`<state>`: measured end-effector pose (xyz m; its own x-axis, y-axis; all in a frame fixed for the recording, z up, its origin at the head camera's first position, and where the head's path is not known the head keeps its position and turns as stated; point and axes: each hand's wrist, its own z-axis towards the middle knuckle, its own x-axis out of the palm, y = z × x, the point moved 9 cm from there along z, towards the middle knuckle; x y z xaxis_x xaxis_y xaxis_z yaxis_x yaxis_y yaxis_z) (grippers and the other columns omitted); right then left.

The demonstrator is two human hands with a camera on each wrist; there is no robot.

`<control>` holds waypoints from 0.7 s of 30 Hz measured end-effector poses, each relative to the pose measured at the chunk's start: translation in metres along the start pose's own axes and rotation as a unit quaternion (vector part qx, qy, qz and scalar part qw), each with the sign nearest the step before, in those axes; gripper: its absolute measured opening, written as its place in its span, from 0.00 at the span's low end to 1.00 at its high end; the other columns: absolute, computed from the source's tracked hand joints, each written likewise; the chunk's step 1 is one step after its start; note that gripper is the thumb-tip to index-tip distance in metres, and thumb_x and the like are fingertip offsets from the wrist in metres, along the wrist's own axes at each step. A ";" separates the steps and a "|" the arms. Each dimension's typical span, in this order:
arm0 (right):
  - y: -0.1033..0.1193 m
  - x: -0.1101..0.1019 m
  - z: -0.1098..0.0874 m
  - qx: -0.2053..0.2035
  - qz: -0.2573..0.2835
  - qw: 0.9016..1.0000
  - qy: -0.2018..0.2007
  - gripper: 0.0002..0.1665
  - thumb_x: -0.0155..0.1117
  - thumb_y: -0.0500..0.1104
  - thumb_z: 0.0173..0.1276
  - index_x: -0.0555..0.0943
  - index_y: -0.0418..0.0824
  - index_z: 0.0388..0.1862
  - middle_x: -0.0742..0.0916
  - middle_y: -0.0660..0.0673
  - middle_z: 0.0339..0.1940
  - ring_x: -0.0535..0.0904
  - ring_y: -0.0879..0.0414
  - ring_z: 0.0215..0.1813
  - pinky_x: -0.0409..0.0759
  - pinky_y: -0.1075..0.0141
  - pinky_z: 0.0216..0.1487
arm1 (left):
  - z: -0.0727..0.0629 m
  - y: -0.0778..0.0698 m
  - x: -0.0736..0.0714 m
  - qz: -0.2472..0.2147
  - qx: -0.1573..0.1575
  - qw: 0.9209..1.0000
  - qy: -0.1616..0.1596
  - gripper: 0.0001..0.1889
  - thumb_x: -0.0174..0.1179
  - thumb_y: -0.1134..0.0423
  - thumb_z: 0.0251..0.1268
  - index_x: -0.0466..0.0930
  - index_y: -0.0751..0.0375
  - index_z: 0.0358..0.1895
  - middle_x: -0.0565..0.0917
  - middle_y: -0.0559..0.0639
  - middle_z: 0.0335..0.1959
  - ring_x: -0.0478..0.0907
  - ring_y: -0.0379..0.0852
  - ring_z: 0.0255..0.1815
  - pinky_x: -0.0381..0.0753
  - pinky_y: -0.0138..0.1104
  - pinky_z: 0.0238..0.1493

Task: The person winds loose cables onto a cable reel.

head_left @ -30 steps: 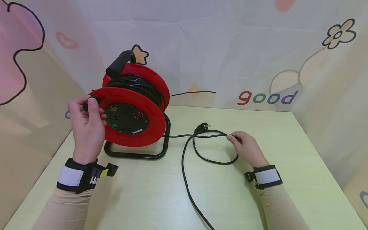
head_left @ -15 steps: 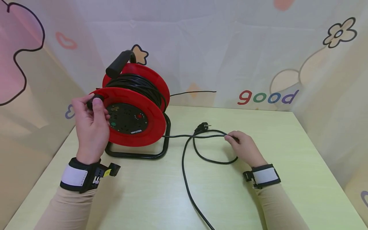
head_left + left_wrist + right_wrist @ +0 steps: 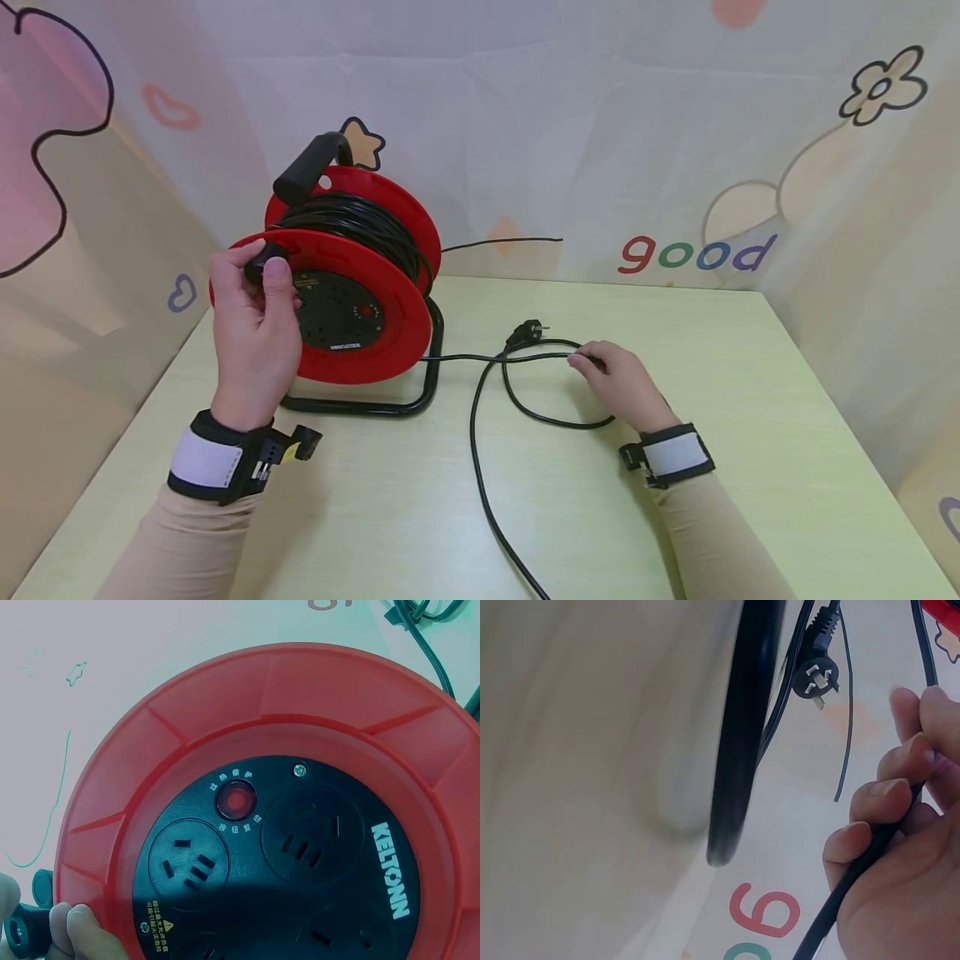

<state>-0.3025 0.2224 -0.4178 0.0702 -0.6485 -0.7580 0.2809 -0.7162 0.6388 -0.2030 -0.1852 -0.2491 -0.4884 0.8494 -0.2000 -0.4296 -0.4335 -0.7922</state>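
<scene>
A red cable reel (image 3: 382, 308) stands at the left of the table on a black tube frame (image 3: 352, 408), with black cable (image 3: 360, 217) wound on its drum. My left hand (image 3: 258, 333) grips the black crank knob (image 3: 264, 257) at the upper left of the reel's front disc. Sockets and a red button (image 3: 236, 800) show on the disc's black centre in the left wrist view. From the reel a cable runs right to my right hand (image 3: 622, 379), which pinches it. In the right wrist view the cable (image 3: 866, 859) crosses the palm under curled fingers.
A black plug (image 3: 525, 333) lies near the middle of the table (image 3: 750, 417), beside a loop of cable. Another stretch of cable (image 3: 483, 492) trails off the front edge. A printed cloth backdrop (image 3: 525, 150) rises behind and at both sides.
My left hand has moved right along the disc's upper edge with the crank knob, and the front disc has turned. My right hand has shifted slightly left with the cable.
</scene>
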 end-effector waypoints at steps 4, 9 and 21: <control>0.000 0.001 0.000 -0.002 0.000 1.000 0.002 0.14 0.59 0.52 0.72 0.82 0.43 0.44 0.81 0.46 0.37 0.73 0.50 0.38 0.73 0.58 0.38 | -0.001 -0.001 0.001 0.008 0.004 1.000 -0.001 0.18 0.49 0.57 0.75 0.61 0.54 0.63 0.74 0.58 0.39 0.73 0.45 0.38 0.71 0.32 0.42; 0.001 0.002 -0.001 -0.004 -0.002 1.000 0.000 0.14 0.59 0.52 0.72 0.82 0.43 0.43 0.81 0.46 0.36 0.73 0.50 0.37 0.72 0.58 0.37 | 0.000 -0.003 0.003 0.009 0.006 1.000 0.002 0.19 0.50 0.57 0.75 0.61 0.54 0.63 0.75 0.58 0.40 0.72 0.45 0.38 0.71 0.31 0.41; 0.012 0.008 0.000 -0.026 0.002 1.000 0.011 0.13 0.60 0.48 0.72 0.83 0.41 0.44 0.80 0.47 0.34 0.73 0.51 0.36 0.72 0.58 0.37 | -0.002 -0.008 0.016 0.035 0.015 0.999 0.032 0.20 0.50 0.57 0.75 0.60 0.54 0.65 0.75 0.51 0.51 0.71 0.42 0.44 0.71 0.31 0.43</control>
<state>-0.2986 0.2081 -0.4162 0.0930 -0.6450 -0.7585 0.3307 -0.6985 0.6346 -0.2057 -0.1673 -0.2469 -0.4685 0.8338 -0.2920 -0.4197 -0.5009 -0.7569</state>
